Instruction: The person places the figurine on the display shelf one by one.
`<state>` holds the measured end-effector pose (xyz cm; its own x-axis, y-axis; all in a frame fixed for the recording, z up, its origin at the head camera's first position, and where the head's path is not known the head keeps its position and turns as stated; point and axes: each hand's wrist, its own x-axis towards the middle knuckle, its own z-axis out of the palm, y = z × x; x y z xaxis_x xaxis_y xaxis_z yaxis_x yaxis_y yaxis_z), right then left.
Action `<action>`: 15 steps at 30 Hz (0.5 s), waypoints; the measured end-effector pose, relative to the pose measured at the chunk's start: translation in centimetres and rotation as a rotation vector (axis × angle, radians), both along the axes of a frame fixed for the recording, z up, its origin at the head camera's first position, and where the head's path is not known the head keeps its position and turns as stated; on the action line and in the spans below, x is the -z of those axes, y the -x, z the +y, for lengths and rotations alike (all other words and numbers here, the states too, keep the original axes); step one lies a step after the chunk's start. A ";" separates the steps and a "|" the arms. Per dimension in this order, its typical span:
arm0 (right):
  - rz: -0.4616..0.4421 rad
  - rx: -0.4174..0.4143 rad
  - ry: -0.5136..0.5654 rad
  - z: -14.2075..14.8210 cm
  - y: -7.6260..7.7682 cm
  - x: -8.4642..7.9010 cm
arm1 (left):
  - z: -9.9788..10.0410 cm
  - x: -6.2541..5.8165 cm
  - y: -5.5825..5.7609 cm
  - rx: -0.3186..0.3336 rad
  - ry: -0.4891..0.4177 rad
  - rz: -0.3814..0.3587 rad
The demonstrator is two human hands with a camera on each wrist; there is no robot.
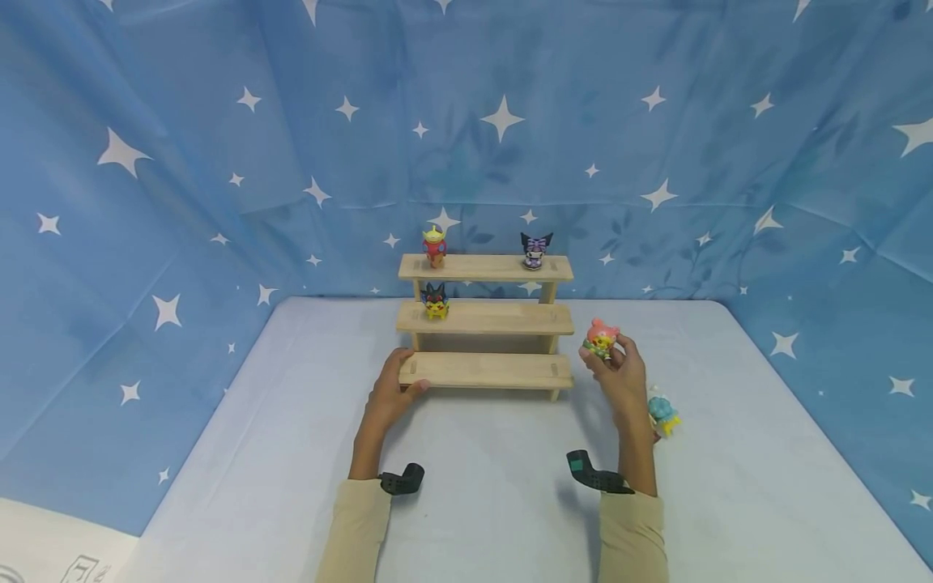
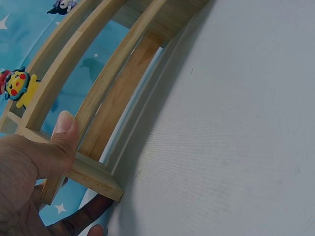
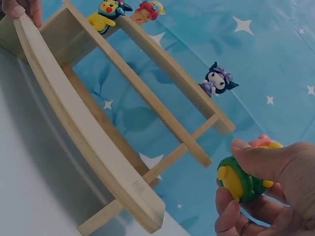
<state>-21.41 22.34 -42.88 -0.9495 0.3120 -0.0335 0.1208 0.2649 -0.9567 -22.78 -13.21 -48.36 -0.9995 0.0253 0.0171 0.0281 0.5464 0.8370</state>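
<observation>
A wooden three-step display stand (image 1: 487, 370) stands on the white-covered table. My left hand (image 1: 394, 393) grips the left end of its lowest step, the thumb lying along the front edge in the left wrist view. Beyond the stand's right end, my right hand (image 1: 622, 374) pinches a small figurine (image 1: 601, 340) with a pink top and yellow face, held off the table; its green and yellow underside (image 3: 241, 183) shows in the right wrist view. A yellow figurine with a dark eared hood (image 1: 436, 301) sits on the middle step's left side.
On the top step stand a red figurine (image 1: 434, 247) at left and a black-and-purple eared figurine (image 1: 535, 251) at right. A light-blue and yellow figurine (image 1: 662, 410) lies on the table, partly behind my right forearm. A blue star-patterned cloth (image 1: 466, 162) hangs behind.
</observation>
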 end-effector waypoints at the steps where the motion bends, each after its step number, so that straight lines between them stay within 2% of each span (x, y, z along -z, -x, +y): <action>1: 0.012 -0.010 -0.003 -0.1 0.1 0.0 | 0.0 0.0 0.0 -0.001 0.001 -0.001; 9: 0.126 -0.054 -0.062 -1.2 1.0 -0.8 | -0.1 0.1 0.0 0.008 0.000 0.025; 15: 0.217 -0.085 -0.045 -2.3 2.1 -1.5 | -0.1 0.2 0.0 0.011 0.004 0.036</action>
